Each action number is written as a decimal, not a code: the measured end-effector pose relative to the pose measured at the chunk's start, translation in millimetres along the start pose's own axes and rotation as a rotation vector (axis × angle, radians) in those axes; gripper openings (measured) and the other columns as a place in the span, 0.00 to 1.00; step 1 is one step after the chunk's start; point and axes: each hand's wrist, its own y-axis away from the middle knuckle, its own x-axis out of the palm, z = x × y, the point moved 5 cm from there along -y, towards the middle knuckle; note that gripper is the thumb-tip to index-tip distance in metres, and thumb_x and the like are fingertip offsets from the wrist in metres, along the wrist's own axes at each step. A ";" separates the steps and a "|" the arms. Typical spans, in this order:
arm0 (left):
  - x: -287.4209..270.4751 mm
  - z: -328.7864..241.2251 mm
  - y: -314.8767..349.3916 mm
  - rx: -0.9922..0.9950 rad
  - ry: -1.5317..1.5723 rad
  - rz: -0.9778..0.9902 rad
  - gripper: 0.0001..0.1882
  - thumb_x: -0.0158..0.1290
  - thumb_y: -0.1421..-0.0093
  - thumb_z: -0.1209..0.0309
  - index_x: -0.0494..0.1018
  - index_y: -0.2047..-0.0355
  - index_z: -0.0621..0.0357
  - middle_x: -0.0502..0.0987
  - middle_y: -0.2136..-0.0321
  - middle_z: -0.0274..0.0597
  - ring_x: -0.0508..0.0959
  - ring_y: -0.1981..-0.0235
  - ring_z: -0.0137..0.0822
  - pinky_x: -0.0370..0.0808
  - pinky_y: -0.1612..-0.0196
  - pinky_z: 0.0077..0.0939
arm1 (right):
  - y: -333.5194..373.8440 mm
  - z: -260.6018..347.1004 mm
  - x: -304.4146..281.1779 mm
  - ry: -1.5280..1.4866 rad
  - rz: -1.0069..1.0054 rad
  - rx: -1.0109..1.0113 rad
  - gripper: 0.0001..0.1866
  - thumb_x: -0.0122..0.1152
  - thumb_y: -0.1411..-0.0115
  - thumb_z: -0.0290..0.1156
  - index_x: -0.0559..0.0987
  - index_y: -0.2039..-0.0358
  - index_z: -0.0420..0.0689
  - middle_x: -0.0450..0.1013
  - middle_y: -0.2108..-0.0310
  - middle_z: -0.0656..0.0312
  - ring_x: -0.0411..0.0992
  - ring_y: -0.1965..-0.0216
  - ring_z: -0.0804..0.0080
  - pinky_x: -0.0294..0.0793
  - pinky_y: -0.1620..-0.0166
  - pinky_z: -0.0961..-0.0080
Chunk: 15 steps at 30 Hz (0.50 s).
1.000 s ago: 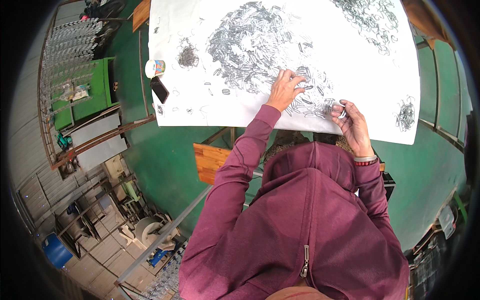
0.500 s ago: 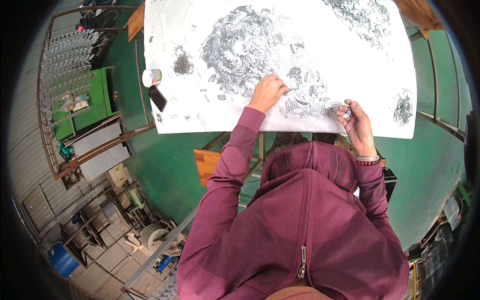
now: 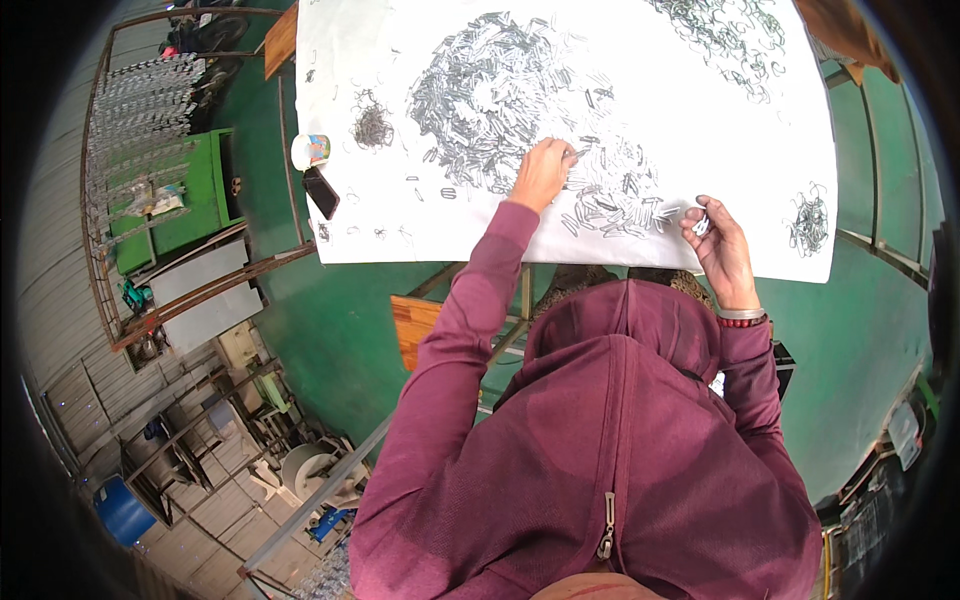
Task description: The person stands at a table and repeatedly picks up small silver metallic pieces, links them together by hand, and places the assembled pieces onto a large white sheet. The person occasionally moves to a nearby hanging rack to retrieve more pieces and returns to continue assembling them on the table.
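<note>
A large heap of small oblong metal links (image 3: pixel 465 105) spreads over the white tabletop (image 3: pixel 370 215). A smaller cluster of links (image 3: pixel 615 185) lies just right of it, toward my body. At the near right edge of the large heap, my left hand (image 3: pixel 543 173) is closed, thumb and fingers pinching a link that points to the right. My right hand (image 3: pixel 724 252) is raised near the table's front edge, right of the small cluster. Its curled fingers hold a few metal links (image 3: pixel 702 224).
Dark curled pieces (image 3: pixel 735 45) cover the far right, with smaller piles at the right edge (image 3: pixel 808 222) and left (image 3: pixel 373 127). A tub (image 3: pixel 311 151) and a phone (image 3: pixel 321 193) sit at the left edge. Brown cloth (image 3: pixel 850 35) shows beyond the far right corner.
My left hand has shifted slightly up and right, and a link now shows between its fingertips. The right hand still holds its links, its fingers slightly repositioned. The view has shifted a little.
</note>
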 end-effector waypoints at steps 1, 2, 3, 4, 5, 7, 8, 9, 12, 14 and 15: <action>-6.0 -5.0 7.1 -0.019 0.046 -0.004 0.08 0.54 0.45 0.73 0.76 0.67 0.64 0.75 0.71 0.54 0.76 0.70 0.53 0.72 0.64 0.42 | -1.4 0.7 0.2 -0.004 0.003 -0.003 0.12 0.46 0.34 0.33 0.70 0.58 0.37 0.71 0.69 0.58 0.72 0.65 0.68 0.74 0.60 0.74; -9.5 -7.8 15.8 -0.043 0.093 -0.009 0.08 0.54 0.45 0.73 0.76 0.66 0.63 0.75 0.70 0.55 0.76 0.69 0.54 0.72 0.64 0.42 | -2.1 0.5 0.6 -0.004 0.005 -0.001 0.12 0.46 0.34 0.33 0.70 0.58 0.37 0.71 0.69 0.58 0.72 0.65 0.68 0.74 0.60 0.74; -5.9 -6.2 23.3 -0.077 0.104 0.026 0.08 0.54 0.46 0.74 0.76 0.65 0.63 0.75 0.69 0.50 0.75 0.67 0.50 0.72 0.62 0.40 | -3.2 0.0 1.1 -0.009 0.005 0.002 0.12 0.45 0.34 0.33 0.70 0.58 0.37 0.70 0.69 0.58 0.72 0.65 0.68 0.74 0.60 0.74; -7.4 -14.5 28.1 0.018 0.012 -0.046 0.09 0.55 0.46 0.73 0.77 0.65 0.62 0.75 0.69 0.49 0.74 0.66 0.49 0.72 0.62 0.39 | -4.4 -0.6 1.6 -0.013 0.003 0.005 0.12 0.45 0.34 0.33 0.70 0.58 0.37 0.70 0.69 0.58 0.72 0.66 0.68 0.74 0.61 0.74; -7.8 -24.5 32.8 0.112 -0.084 -0.118 0.09 0.56 0.47 0.73 0.77 0.64 0.61 0.74 0.68 0.47 0.74 0.65 0.47 0.72 0.61 0.39 | -5.8 -0.9 3.1 -0.019 0.005 0.010 0.12 0.45 0.34 0.33 0.70 0.58 0.37 0.70 0.69 0.58 0.72 0.66 0.68 0.74 0.61 0.74; -4.6 -45.9 36.5 0.188 -0.128 -0.190 0.10 0.58 0.49 0.72 0.77 0.64 0.60 0.72 0.67 0.41 0.71 0.62 0.41 0.72 0.60 0.34 | -8.2 -1.1 6.7 -0.007 0.002 0.015 0.12 0.45 0.34 0.33 0.70 0.58 0.37 0.70 0.69 0.58 0.72 0.66 0.68 0.73 0.61 0.74; 4.8 -48.6 36.0 0.180 -0.093 -0.155 0.10 0.58 0.49 0.72 0.76 0.65 0.61 0.72 0.67 0.41 0.71 0.62 0.42 0.72 0.61 0.34 | -8.8 -1.1 9.4 0.002 0.002 0.019 0.12 0.45 0.34 0.32 0.70 0.58 0.37 0.70 0.69 0.58 0.72 0.66 0.68 0.73 0.61 0.73; 16.5 -52.1 34.8 0.173 -0.054 -0.120 0.10 0.58 0.49 0.72 0.76 0.65 0.61 0.72 0.68 0.41 0.71 0.63 0.42 0.72 0.61 0.34 | -9.4 -1.2 12.4 0.004 0.008 0.025 0.12 0.45 0.34 0.32 0.70 0.58 0.37 0.70 0.70 0.58 0.71 0.66 0.68 0.73 0.61 0.74; 43.2 -54.0 31.9 0.129 -0.052 -0.114 0.08 0.58 0.50 0.72 0.76 0.68 0.60 0.71 0.72 0.42 0.72 0.65 0.42 0.72 0.63 0.34 | -10.6 -0.4 18.5 0.012 0.026 0.038 0.12 0.46 0.34 0.32 0.69 0.58 0.37 0.70 0.70 0.59 0.71 0.66 0.68 0.72 0.62 0.74; 47.7 -49.3 31.0 0.087 -0.097 -0.145 0.08 0.59 0.51 0.72 0.76 0.69 0.58 0.72 0.75 0.42 0.73 0.68 0.44 0.72 0.64 0.35 | -10.0 -1.1 18.8 0.015 0.035 0.039 0.12 0.46 0.34 0.32 0.69 0.57 0.37 0.70 0.70 0.59 0.71 0.66 0.69 0.72 0.62 0.74; 45.9 -44.6 31.6 0.040 -0.091 -0.143 0.08 0.59 0.50 0.72 0.76 0.69 0.59 0.73 0.75 0.41 0.74 0.70 0.42 0.72 0.66 0.33 | -10.2 -1.1 17.4 0.012 0.026 0.036 0.12 0.46 0.34 0.32 0.69 0.57 0.37 0.70 0.70 0.58 0.71 0.66 0.69 0.72 0.62 0.74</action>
